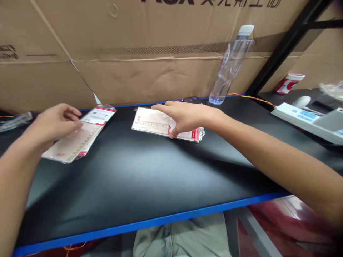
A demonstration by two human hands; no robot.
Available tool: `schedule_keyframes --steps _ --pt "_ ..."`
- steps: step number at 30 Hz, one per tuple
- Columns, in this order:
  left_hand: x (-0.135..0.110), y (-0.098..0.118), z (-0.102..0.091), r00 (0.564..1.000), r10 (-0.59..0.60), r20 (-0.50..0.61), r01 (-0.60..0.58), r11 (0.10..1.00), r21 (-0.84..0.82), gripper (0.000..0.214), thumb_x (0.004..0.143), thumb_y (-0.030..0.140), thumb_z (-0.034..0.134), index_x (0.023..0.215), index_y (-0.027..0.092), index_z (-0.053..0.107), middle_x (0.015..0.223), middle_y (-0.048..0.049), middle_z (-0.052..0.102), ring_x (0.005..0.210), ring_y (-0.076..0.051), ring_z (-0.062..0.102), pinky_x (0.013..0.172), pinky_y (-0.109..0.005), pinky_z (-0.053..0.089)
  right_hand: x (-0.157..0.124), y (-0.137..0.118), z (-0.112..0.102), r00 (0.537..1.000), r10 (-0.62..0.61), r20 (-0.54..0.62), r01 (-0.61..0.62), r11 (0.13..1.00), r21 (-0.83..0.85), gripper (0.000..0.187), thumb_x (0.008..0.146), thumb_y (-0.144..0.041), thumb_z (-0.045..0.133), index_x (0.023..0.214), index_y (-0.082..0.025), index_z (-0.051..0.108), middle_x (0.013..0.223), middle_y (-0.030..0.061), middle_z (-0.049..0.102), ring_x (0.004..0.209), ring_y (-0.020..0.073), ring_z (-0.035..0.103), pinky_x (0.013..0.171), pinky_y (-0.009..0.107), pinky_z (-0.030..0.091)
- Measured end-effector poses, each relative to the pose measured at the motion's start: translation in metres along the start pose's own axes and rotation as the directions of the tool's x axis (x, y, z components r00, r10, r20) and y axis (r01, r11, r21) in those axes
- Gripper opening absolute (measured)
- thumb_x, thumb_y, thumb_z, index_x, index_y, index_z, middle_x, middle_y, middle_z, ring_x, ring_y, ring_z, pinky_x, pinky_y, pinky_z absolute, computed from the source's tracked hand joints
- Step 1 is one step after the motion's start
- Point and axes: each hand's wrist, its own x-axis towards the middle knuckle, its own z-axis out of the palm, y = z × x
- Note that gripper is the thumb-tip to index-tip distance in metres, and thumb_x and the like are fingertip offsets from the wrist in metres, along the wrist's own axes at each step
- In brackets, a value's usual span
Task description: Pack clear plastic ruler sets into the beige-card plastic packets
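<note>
Two flat ruler packets in clear plastic with white and red card headers lie on the black tabletop. Over the left packet, my left hand hangs with curled fingers, its thumb at the packet's edge; whether it grips is hard to tell. My right hand spreads palm down across the middle packet, its fingers at the far edge and its thumb at the near edge. Part of that packet is hidden under the hand.
A clear plastic water bottle stands at the back against a large cardboard box. To the right are a white power strip, a yellow-orange cable and a red-and-white cup. The table's front edge has blue trim.
</note>
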Motion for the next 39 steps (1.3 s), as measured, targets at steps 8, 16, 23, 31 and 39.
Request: schedule_keyframes --steps 8,16,23,31,39 --pt "-0.02 0.039 0.013 0.992 0.097 0.075 -0.112 0.965 0.235 0.032 0.072 0.039 0.067 0.1 0.023 0.07 0.096 -0.0025 0.07 0.089 -0.025 0.063 0.077 -0.03 0.043 0.005 -0.002 0.001 0.999 -0.034 -0.039 0.036 0.998 0.043 0.072 0.066 -0.03 0.082 0.132 -0.027 0.054 0.125 0.0084 0.061 0.105 0.0277 0.058 0.076 0.031 0.044" --pt "-0.059 0.083 0.038 0.964 0.247 0.1 -0.217 0.946 -0.243 0.034 0.079 0.05 0.071 0.099 0.024 0.071 0.102 -0.0018 0.074 0.087 -0.02 0.065 0.077 -0.027 0.046 0.009 -0.014 -0.006 0.958 0.056 -0.28 0.015 0.97 0.243 0.03 0.078 -0.025 0.066 0.108 -0.019 0.07 0.101 0.0067 0.071 0.094 0.0259 0.062 0.077 0.033 0.046" --pt "-0.067 0.088 0.053 0.835 0.394 0.384 0.044 0.648 -0.761 0.044 0.078 0.041 0.078 0.114 0.018 0.069 0.105 -0.0127 0.075 0.089 -0.023 0.071 0.08 -0.032 0.055 0.015 -0.031 0.003 0.91 0.163 -0.382 0.05 0.869 0.492 0.029 0.094 -0.043 0.054 0.088 -0.018 0.067 0.083 0.0036 0.068 0.078 0.0194 0.061 0.065 0.028 0.046" --pt "-0.069 0.098 0.044 0.923 0.268 0.277 0.118 0.488 -0.865 0.022 0.075 0.02 0.079 0.093 0.009 0.075 0.088 -0.0111 0.076 0.073 -0.018 0.069 0.068 -0.027 0.057 0.019 -0.031 0.01 0.915 0.069 -0.398 0.141 0.869 0.475 0.031 0.096 -0.042 0.052 0.111 -0.019 0.066 0.099 0.0048 0.071 0.089 0.019 0.064 0.077 0.03 0.05" --pt "-0.05 0.093 0.012 0.99 -0.123 0.065 0.087 0.181 -0.98 0.012 0.08 0.005 0.057 0.072 0.014 0.058 0.054 0.0019 0.057 0.049 -0.008 0.053 0.05 -0.018 0.048 0.012 0.024 -0.002 0.992 0.076 0.097 -0.085 0.992 0.098 0.048 0.075 -0.048 0.076 0.116 -0.024 0.068 0.118 0.0082 0.07 0.103 0.0278 0.066 0.083 0.033 0.049"
